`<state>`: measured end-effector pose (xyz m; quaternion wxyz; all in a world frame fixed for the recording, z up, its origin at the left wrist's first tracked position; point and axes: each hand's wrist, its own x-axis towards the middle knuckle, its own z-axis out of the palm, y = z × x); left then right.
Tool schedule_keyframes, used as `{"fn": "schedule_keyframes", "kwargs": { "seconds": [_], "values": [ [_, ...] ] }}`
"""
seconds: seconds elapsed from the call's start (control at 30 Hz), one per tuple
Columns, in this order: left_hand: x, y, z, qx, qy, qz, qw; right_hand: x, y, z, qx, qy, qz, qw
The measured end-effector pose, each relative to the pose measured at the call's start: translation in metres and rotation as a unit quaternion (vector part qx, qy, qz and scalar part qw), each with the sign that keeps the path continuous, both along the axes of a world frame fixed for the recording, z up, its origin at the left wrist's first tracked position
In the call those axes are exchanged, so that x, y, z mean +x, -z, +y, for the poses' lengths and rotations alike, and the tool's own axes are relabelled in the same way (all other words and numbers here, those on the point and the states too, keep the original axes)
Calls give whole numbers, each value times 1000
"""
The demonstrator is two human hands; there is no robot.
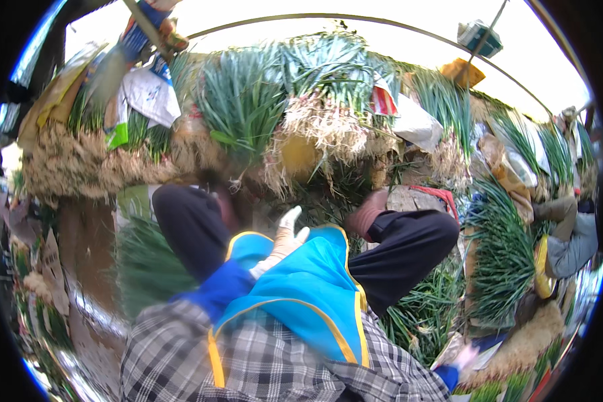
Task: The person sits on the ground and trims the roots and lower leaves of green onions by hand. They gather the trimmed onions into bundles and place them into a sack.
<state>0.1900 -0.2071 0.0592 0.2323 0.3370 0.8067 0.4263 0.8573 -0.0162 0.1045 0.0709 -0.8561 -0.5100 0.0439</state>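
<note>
My left hand (285, 240), in a pale glove with white fingertips, is raised in front of the blue apron (301, 281) with yellow trim. Its fingers are apart and I see nothing in them. My right hand (465, 357) reaches far out to the lower right, blurred beside a cardboard piece (448, 347); whether it holds anything is unclear. Before me, a thick bundle of spring onions (326, 75) with pale, hairy roots leans on the row. Loose green leaves (422, 311) lie by my right thigh, and more blurred leaves (151, 261) by my left knee.
More bundles (241, 95) line the far side, among sacks (151, 95) and a white bag (417, 123). A large heap of spring onions (500, 256) lies to the right, near another seated person (570, 246). A pole (148, 25) crosses at upper left.
</note>
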Motion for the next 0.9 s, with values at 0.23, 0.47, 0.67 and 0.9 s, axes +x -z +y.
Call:
{"fn": "schedule_keyframes", "kwargs": {
  "seconds": [0.23, 0.47, 0.67, 0.9],
  "values": [
    [-13, -73, -48, 166, -206, 91, 960, -544, -96, 198, 242, -724, 93, 639],
    [-96, -32, 34, 87, -275, -207, 935, -797, -3, 91, 112, -869, -73, 477],
    [-140, 58, 98, 51, -414, -507, 754, -722, 66, 180, 253, -789, -91, 552],
    [-192, 60, 137, 368, -394, -602, 589, -656, 112, 251, 300, -774, -65, 554]
  ]
}}
